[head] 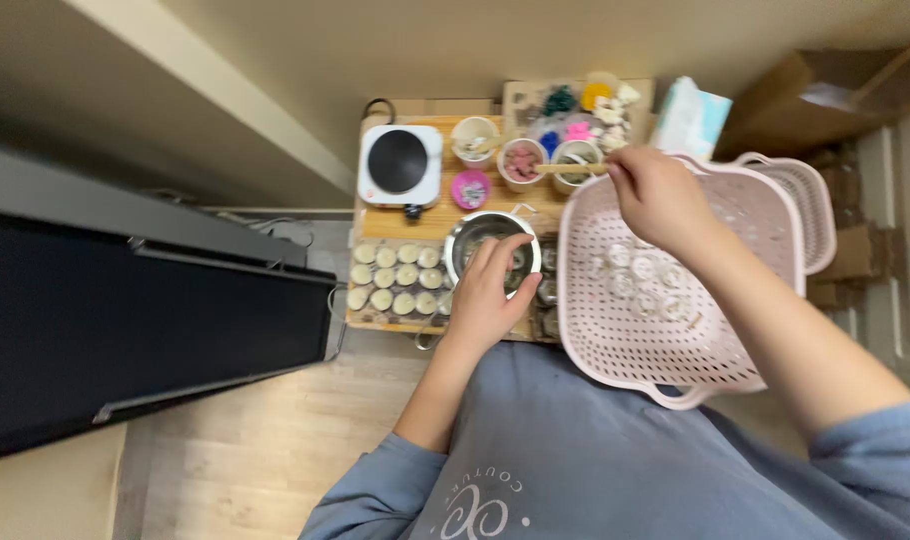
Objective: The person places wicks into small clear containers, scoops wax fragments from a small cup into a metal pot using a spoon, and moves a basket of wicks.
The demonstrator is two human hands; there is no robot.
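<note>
My left hand [490, 292] rests on the rim of a small metal pot [472, 233] standing on a low wooden table [430, 222], fingers curled over its near edge. My right hand [658, 190] reaches over a pink perforated basket [585, 300] and pinches a thin wooden stick [567, 168] whose far end lies in a small cup [575, 156]. Two similar cups, one with pink contents [521, 160] and one pale [474, 137], stand beside it. Several small clear glass jars [639, 273] lie in the basket.
A white single hot plate [400, 163] sits at the table's back left. Rows of pale filled tealight cups [395, 275] fill the front left. A small pink dish [471, 188], a tray of coloured shapes [575, 105], a tissue pack [691, 118], a second basket [810, 205] and cardboard boxes [825, 95] surround them.
</note>
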